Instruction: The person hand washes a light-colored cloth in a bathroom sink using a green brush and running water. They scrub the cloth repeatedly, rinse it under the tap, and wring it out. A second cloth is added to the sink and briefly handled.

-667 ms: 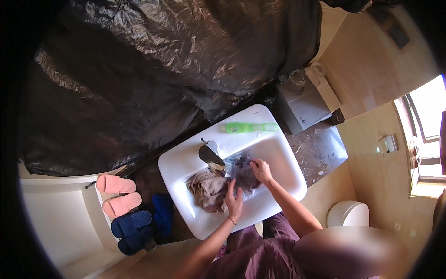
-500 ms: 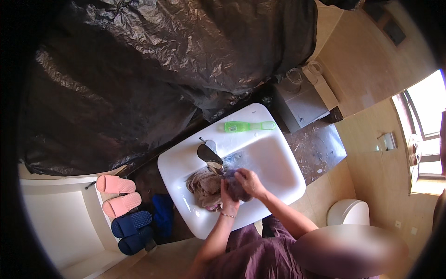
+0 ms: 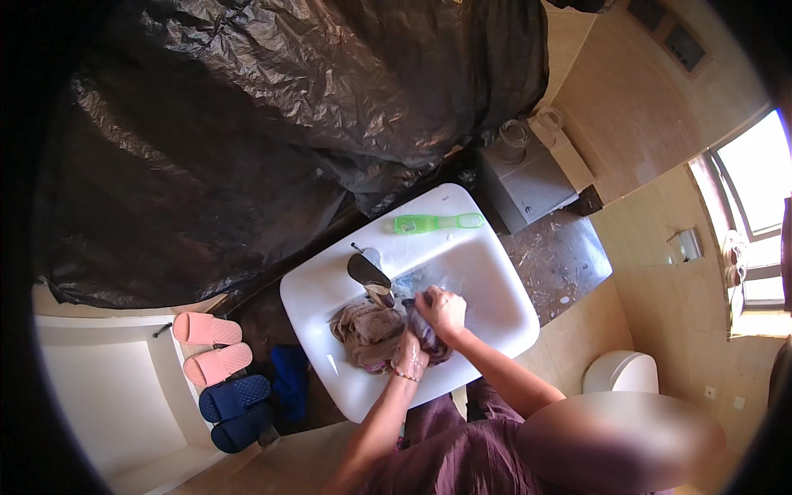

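Over the white sink (image 3: 507,326), both my hands are closed on a wet, dark purplish cloth (image 3: 427,337). My right hand (image 3: 443,315) grips its upper part with curled fingers. Lower down, my left hand (image 3: 410,355) holds the same cloth from the left side; its fingers are partly hidden. A bunched brown cloth (image 3: 365,330) lies in the left of the basin, right beside my left hand. Just above the hands is the metal faucet (image 3: 368,274), with water splashing in the basin under it.
A green brush (image 3: 436,223) lies on the sink's back rim. Black plastic sheeting (image 3: 272,148) hangs behind. To the right are a grey box (image 3: 528,186) and a dark countertop (image 3: 557,264). Pink slippers (image 3: 208,328) and blue slippers (image 3: 235,398) stand by a white cabinet (image 3: 107,388) at left.
My right hand has turned over and closed more tightly on the purplish cloth, which now looks longer and twisted. My left hand has shifted slightly. The whole view has moved a little.
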{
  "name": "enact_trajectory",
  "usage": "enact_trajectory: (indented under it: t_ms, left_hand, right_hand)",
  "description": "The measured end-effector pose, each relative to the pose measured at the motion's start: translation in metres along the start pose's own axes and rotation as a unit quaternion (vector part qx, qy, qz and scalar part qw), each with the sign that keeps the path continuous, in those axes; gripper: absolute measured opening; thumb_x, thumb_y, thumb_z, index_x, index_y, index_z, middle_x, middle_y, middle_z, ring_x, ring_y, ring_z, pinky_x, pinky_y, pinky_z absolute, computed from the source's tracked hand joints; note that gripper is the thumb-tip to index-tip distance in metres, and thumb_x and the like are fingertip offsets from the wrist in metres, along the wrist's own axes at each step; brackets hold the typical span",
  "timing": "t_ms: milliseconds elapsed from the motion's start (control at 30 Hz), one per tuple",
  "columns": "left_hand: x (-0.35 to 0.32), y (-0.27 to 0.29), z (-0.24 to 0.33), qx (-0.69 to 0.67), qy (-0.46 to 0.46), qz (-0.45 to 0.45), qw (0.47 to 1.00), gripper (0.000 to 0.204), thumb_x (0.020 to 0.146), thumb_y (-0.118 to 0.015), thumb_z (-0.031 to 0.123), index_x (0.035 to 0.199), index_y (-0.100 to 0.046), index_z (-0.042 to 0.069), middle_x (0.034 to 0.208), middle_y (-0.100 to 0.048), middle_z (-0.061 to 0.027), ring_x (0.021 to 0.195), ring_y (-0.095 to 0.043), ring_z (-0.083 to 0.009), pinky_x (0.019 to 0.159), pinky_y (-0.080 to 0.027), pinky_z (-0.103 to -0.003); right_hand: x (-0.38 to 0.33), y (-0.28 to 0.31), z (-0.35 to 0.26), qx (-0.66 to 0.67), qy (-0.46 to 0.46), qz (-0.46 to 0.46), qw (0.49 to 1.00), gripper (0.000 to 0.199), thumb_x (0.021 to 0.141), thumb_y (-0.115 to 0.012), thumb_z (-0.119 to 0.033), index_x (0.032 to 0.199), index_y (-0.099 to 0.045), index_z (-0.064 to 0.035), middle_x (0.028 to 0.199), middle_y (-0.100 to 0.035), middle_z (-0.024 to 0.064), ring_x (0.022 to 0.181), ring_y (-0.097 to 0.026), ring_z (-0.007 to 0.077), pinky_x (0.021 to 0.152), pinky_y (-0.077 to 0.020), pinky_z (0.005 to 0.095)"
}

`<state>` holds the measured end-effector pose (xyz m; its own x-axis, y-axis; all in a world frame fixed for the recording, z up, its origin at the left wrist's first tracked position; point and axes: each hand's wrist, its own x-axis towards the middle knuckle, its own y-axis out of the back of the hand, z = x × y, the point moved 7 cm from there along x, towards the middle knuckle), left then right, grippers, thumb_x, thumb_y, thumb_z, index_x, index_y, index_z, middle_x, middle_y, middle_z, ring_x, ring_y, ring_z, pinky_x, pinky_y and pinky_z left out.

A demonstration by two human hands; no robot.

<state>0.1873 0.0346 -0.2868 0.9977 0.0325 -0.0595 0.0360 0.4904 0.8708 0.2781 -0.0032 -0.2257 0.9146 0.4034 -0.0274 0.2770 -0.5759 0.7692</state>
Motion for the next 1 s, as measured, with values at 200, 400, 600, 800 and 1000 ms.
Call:
enact_trajectory:
  t_ms: [200,400,600,800,1000]
  left_hand:
    - [-0.050,0.001,-0.045,-0.541,0.410,0.131,0.722,0.048,0.091,-0.050,0.044,0.123,-0.049,0.009,0.110,-0.060,-0.0145,0.097,-0.060,-0.0299,0.081,-0.047,-0.042]
    - [-0.046,0.011,0.003,-0.055,0.288,-0.078,0.953,0.076,0.085,-0.057,0.028,0.144,-0.016,0.001,0.129,-0.042,-0.0259,0.095,-0.057,-0.0432,0.080,-0.048,-0.048]
    - [-0.045,-0.059,-0.039,0.074,0.244,-0.121,0.959,0.040,0.082,-0.059,0.021,0.115,-0.052,-0.001,0.092,-0.063,-0.0212,0.078,-0.065,-0.0337,0.070,-0.052,-0.042]
    - [-0.025,-0.010,-0.059,0.034,0.258,0.013,0.966,0.020,0.075,-0.064,0.019,0.084,-0.060,0.002,0.074,-0.064,-0.0200,0.071,-0.065,-0.0343,0.065,-0.051,-0.044]
    - [-0.019,0.046,-0.043,-0.269,0.246,0.122,0.923,0.046,0.067,-0.076,0.018,0.107,-0.061,0.002,0.093,-0.065,-0.0188,0.088,-0.063,-0.0348,0.079,-0.049,-0.039]
  right_hand:
    - [0.009,0.021,0.045,-0.105,0.056,0.003,0.993,0.020,0.077,-0.066,-0.030,0.082,-0.065,-0.0109,0.090,-0.059,0.0075,0.091,-0.057,0.0274,0.072,-0.0475,0.0399]
    - [-0.033,-0.003,0.037,-0.152,0.200,-0.103,0.962,0.044,0.079,-0.062,-0.040,0.117,-0.061,-0.0183,0.131,-0.047,0.0127,0.127,-0.033,0.0363,0.105,-0.0195,0.0588]
    - [-0.023,-0.083,0.066,-0.228,0.241,-0.154,0.931,0.034,0.085,-0.051,-0.036,0.110,-0.064,-0.0158,0.127,-0.052,0.0114,0.118,-0.042,0.0342,0.104,-0.0216,0.0592]
    - [0.006,-0.093,0.060,-0.158,0.166,-0.307,0.924,0.030,0.082,-0.053,-0.026,0.108,-0.065,-0.0161,0.110,-0.062,0.0127,0.111,-0.050,0.0320,0.099,-0.0305,0.0537]
    - [0.014,-0.028,0.027,-0.151,0.243,-0.263,0.922,0.068,0.068,-0.070,-0.009,0.130,-0.049,-0.0260,0.136,-0.044,0.0084,0.131,-0.033,0.0315,0.105,-0.0281,0.0536]
